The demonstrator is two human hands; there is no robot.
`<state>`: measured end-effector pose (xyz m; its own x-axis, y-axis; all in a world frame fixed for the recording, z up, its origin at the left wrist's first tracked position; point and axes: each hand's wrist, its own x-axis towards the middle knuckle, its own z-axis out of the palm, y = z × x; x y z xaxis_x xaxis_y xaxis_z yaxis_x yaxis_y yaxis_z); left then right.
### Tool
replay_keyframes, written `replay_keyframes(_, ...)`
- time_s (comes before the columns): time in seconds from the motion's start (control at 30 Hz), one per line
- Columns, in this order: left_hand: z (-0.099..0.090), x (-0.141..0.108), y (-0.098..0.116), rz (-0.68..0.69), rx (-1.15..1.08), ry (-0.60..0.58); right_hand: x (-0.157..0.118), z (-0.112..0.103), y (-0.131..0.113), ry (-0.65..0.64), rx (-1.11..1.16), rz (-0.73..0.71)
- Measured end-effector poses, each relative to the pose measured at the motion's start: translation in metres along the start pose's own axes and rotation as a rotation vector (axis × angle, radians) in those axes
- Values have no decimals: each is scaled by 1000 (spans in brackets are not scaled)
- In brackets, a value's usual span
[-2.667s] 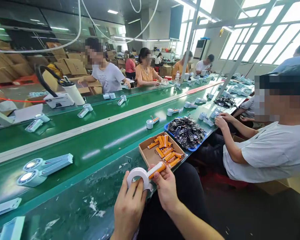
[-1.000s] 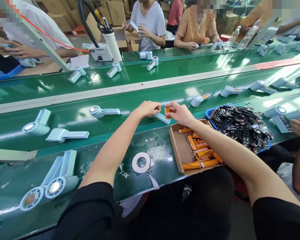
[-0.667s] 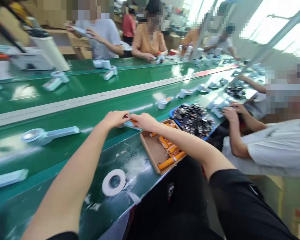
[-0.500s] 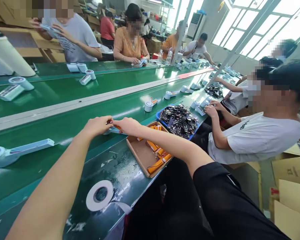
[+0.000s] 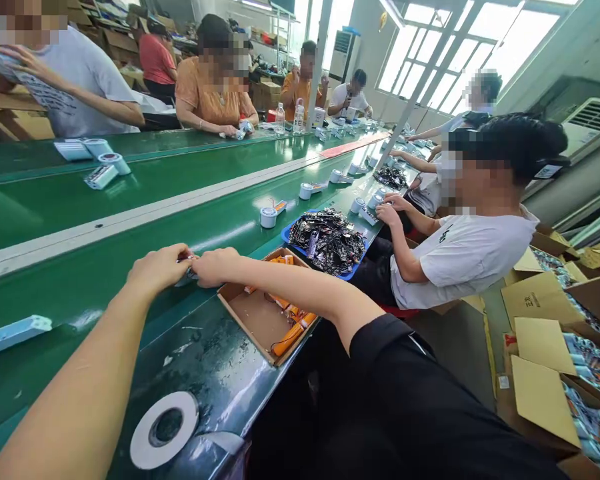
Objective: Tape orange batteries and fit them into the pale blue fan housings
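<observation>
Over the near edge of the green belt, my left hand (image 5: pixel 157 272) and my right hand (image 5: pixel 216 267) are closed close together, fingertips pinching. Between and beneath them shows a small part of a pale-blue handheld fan housing (image 5: pixel 184 277); the hands cover most of it. Below my right forearm, a cardboard tray (image 5: pixel 250 319) holds several orange-wrapped batteries (image 5: pixel 287 339) with thin wires. Nearer me lies a roll of white tape (image 5: pixel 139 437), its loose end on the table edge. At far left is another fan handle (image 5: pixel 15 335).
A blue tray (image 5: pixel 286 235) heaped with dark circuit boards (image 5: pixel 330 240) stands beyond the cardboard tray. Fan housings (image 5: pixel 269 217) line the belt (image 5: pixel 220 233). A co-worker (image 5: pixel 460 253) sits at right; others sit across. Open cartons (image 5: pixel 545 380) stand on the floor at right.
The view has swung right, so the belt, trays and tape appear farther left. My hands stay together at the housing; the orange piece visible earlier at my right fingers no longer shows.
</observation>
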<state>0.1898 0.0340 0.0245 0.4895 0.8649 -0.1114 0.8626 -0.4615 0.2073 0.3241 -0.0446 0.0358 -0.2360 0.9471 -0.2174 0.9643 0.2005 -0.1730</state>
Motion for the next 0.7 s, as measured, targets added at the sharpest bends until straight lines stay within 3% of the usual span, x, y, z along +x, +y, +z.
replay_keyframes(0.1,-6,-19,19,-145,31,-47,-30,-11,0,106,0,-93)
replay_keyframes(0.2,-8,-59,28,-140,9,20,-88,-8,-6,447,123,-258)
replay_keyframes(0.3,0,-129,17,-45,3,156,-167,15,-5,560,356,-387)
replay_keyframes(0.4,24,-228,-7,63,0,44,-250,58,-5,623,544,-414)
replay_keyframes(0.47,47,-289,-26,80,11,-68,-291,92,-11,631,683,-382)
replay_keyframes(0.53,71,-331,-40,58,17,-73,-314,122,-22,591,815,-291)
replay_keyframes(0.6,88,-352,-43,40,31,37,-320,142,-38,502,967,-141)
replay_keyframes(0.7,97,-357,-29,137,57,292,-308,154,-66,254,1259,19)
